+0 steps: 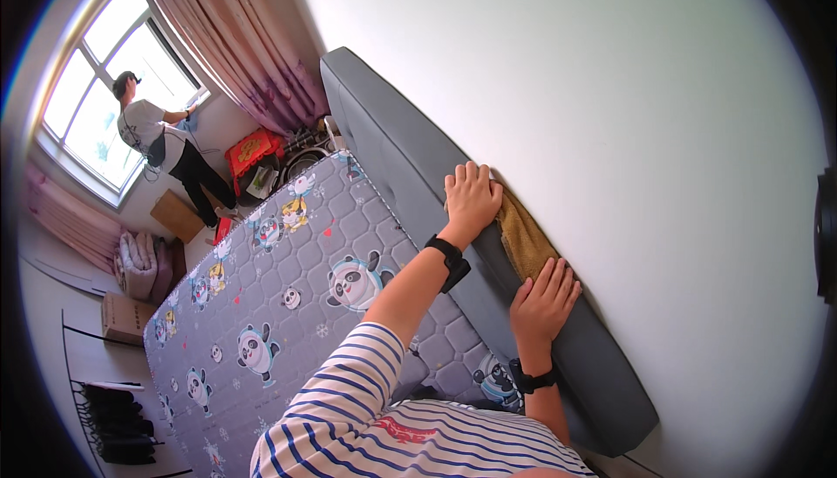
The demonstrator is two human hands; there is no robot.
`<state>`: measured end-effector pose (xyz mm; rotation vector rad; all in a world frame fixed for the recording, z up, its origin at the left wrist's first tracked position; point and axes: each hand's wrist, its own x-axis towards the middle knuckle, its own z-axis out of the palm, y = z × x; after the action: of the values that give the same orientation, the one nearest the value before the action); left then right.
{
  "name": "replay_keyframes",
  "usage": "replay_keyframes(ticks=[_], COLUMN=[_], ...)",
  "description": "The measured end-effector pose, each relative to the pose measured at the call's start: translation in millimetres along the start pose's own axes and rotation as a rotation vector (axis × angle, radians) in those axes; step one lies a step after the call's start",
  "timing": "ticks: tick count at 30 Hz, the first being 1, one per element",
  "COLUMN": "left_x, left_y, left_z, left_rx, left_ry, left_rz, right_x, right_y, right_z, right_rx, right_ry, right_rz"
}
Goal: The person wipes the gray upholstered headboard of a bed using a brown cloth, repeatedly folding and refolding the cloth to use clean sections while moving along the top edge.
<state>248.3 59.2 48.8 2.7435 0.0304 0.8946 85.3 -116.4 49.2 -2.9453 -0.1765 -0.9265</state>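
Note:
A brown towel-like cloth (525, 233) lies stretched along the top of a grey padded headboard (405, 131), close to the white wall. My left hand (472, 198) grips its far end, fingers laid over the top edge; part of the cloth is hidden under the palm. At the near end my right hand (546, 305) holds the cloth down, with fingers pointing toward the wall. Black bands circle both wrists. Alongside the headboard is a mattress (307, 301) with a grey quilted cover printed with pandas.
A person (147, 125) stands by the window (111, 79), holding a blue cloth (188, 124). Pink curtains (242, 40) hang beside it. A red cloth-covered item (252, 151) and pans crowd the far corner. Folded bedding (137, 262), a cardboard box (127, 318) and hanging dark clothes (121, 422) line the left.

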Motion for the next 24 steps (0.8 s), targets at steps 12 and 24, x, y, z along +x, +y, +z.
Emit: replay_keyframes(ticks=[12, 24], left_x=[-5.7, -159.9], left_y=[-5.2, 123.2], left_z=[6.7, -59.5], left_rx=[-0.005, -0.239], left_ry=[0.044, -0.056], left_rz=[0.056, 0.268], right_x=[-3.3, -112.9], right_y=[5.9, 137.4], right_z=[-8.2, -97.4], right_rx=[0.105, 0.191], right_ry=[0.038, 0.029], right_rz=[-0.050, 0.143])
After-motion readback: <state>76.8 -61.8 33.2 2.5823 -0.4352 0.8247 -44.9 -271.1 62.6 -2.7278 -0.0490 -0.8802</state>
